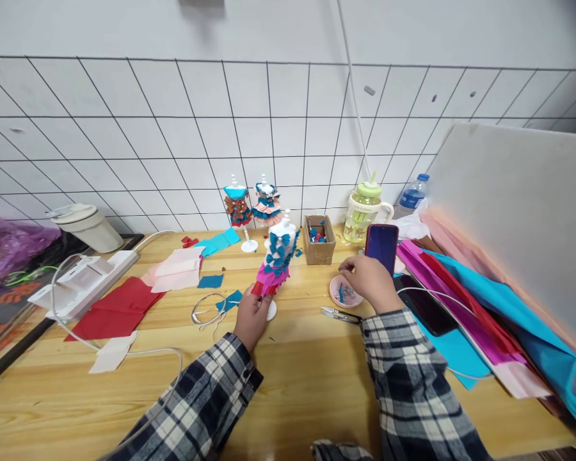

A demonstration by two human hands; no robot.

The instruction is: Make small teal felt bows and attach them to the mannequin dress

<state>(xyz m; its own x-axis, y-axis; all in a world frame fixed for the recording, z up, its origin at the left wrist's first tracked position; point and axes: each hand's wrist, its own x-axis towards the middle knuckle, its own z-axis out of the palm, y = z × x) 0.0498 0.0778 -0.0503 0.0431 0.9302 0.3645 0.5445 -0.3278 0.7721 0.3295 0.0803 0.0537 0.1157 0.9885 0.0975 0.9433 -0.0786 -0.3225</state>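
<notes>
My left hand (252,317) is closed round the lower part of a miniature dress form (279,253), just above its white base. The form stands nearly upright, dressed in blue bows over a magenta and red paper-like skirt. My right hand (372,282) hovers over a small pink dish (333,296) of tiny pieces, thumb and fingertips pinched together. Whatever it pinches, if anything, is too small to make out. Thread snips (338,315) lie in front of the dish, close to my right cuff.
Behind stand two other dressed forms (239,208), a cardboard box (319,253) of scraps, a green bottle (362,214) and a propped phone (382,246). Coloured sheets (484,307) and a dark phone (427,304) lie right. Left are red fabric (115,307), a power strip (84,285) and cables.
</notes>
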